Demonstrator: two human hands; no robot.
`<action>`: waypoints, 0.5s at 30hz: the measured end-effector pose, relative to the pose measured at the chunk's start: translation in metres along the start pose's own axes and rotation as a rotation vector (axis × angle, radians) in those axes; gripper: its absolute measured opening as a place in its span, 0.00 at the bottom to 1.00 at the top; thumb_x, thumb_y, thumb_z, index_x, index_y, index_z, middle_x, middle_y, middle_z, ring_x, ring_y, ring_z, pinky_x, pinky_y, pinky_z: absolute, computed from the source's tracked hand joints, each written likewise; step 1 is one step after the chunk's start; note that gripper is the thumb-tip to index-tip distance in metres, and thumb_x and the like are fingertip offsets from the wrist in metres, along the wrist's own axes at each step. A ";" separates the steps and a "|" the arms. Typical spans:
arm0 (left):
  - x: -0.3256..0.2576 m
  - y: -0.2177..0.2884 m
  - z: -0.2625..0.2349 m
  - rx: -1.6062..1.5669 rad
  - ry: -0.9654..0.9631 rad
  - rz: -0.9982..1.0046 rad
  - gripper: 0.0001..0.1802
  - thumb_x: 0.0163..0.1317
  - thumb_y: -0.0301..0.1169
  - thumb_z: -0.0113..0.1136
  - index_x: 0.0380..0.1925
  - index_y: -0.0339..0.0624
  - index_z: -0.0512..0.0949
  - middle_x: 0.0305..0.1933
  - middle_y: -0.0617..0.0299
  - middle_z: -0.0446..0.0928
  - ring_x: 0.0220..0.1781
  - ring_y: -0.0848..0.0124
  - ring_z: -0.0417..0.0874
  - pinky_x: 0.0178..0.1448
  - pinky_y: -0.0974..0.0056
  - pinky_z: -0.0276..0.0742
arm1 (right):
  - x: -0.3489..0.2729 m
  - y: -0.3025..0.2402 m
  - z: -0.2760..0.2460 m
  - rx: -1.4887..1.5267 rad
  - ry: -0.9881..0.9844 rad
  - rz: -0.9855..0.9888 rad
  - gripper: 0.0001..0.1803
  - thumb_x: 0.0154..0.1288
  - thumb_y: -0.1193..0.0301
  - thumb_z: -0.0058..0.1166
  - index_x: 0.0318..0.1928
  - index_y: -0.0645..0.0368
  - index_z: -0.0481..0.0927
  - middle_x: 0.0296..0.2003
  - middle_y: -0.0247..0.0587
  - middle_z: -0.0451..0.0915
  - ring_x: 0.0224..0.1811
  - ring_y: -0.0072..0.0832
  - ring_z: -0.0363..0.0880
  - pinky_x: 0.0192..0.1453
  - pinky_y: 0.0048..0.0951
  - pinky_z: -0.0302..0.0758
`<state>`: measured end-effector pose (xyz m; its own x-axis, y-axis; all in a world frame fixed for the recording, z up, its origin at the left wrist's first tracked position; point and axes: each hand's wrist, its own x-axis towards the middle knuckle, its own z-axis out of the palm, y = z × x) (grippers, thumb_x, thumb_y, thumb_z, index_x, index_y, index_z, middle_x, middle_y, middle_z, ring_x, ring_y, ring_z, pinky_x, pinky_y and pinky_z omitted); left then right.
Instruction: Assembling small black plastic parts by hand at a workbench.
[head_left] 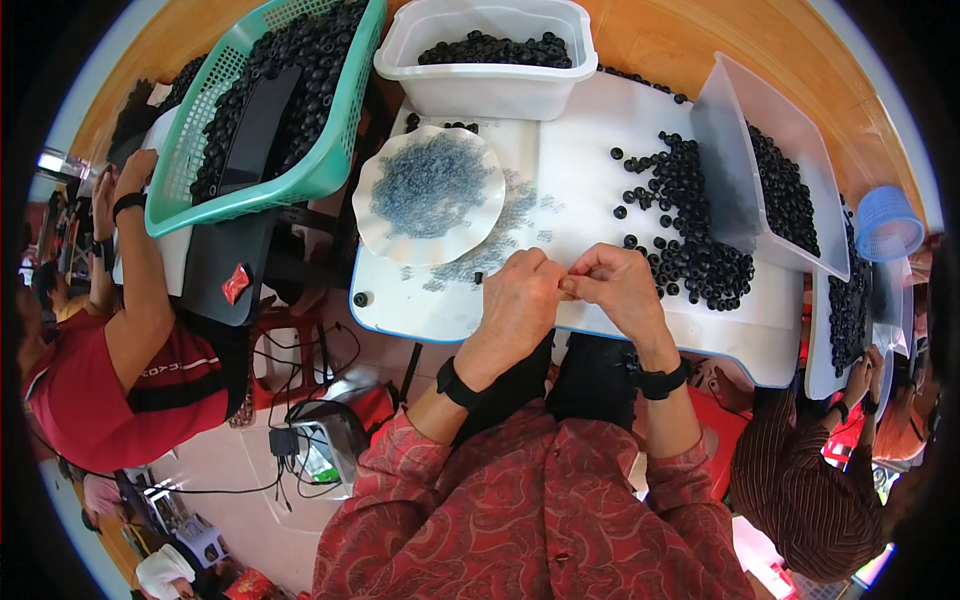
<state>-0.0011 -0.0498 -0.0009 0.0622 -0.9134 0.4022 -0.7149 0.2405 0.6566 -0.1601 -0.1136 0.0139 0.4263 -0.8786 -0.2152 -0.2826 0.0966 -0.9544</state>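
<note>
Over the front edge of the white table [590,190] my two hands meet fingertip to fingertip. My left hand [522,300] is closed, its back turned up and its fingers curled. My right hand [622,290] pinches with thumb and forefinger close against it. Whatever lies between the fingertips is too small or hidden to make out. Left of them, a white wavy-rimmed plate [487,232] holds a heap of small clear bluish pieces [430,185], with more scattered around it. A spread of small black ring-shaped parts [690,220] lies beyond and right of my right hand.
At the back stands a white tub [480,95] of black parts. A clear bin [730,170] lies tipped at right, and a green basket [330,165] of black parts is at left. People work on both sides; cables [300,440] trail over the floor at lower left.
</note>
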 end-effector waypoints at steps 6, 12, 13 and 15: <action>0.001 0.001 -0.001 -0.020 -0.038 -0.090 0.06 0.51 0.28 0.71 0.28 0.40 0.84 0.28 0.57 0.78 0.30 0.56 0.82 0.33 0.56 0.77 | 0.002 -0.001 0.000 0.008 -0.023 0.003 0.06 0.56 0.78 0.69 0.30 0.65 0.82 0.25 0.40 0.85 0.27 0.19 0.83 0.31 0.19 0.77; 0.003 -0.001 -0.002 -0.090 -0.093 -0.142 0.06 0.50 0.28 0.72 0.29 0.41 0.85 0.28 0.57 0.79 0.30 0.56 0.82 0.32 0.56 0.76 | 0.004 -0.001 -0.003 -0.012 -0.038 0.053 0.07 0.56 0.77 0.70 0.29 0.66 0.82 0.24 0.40 0.85 0.25 0.19 0.82 0.31 0.19 0.77; 0.003 -0.001 -0.002 -0.134 -0.090 -0.153 0.06 0.50 0.27 0.72 0.29 0.40 0.85 0.28 0.57 0.79 0.29 0.56 0.82 0.32 0.56 0.76 | 0.004 -0.002 -0.003 -0.019 -0.031 0.060 0.08 0.55 0.77 0.70 0.28 0.66 0.82 0.23 0.40 0.84 0.25 0.19 0.82 0.30 0.19 0.76; 0.003 -0.002 -0.002 -0.179 -0.089 -0.164 0.06 0.50 0.27 0.72 0.29 0.40 0.86 0.28 0.56 0.79 0.29 0.56 0.82 0.32 0.56 0.76 | 0.004 -0.004 -0.002 -0.026 -0.023 0.070 0.08 0.54 0.76 0.70 0.28 0.66 0.82 0.22 0.40 0.84 0.24 0.18 0.81 0.29 0.20 0.76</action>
<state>0.0019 -0.0528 0.0000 0.0999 -0.9685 0.2280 -0.5655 0.1333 0.8139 -0.1589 -0.1186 0.0174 0.4242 -0.8591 -0.2863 -0.3347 0.1450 -0.9311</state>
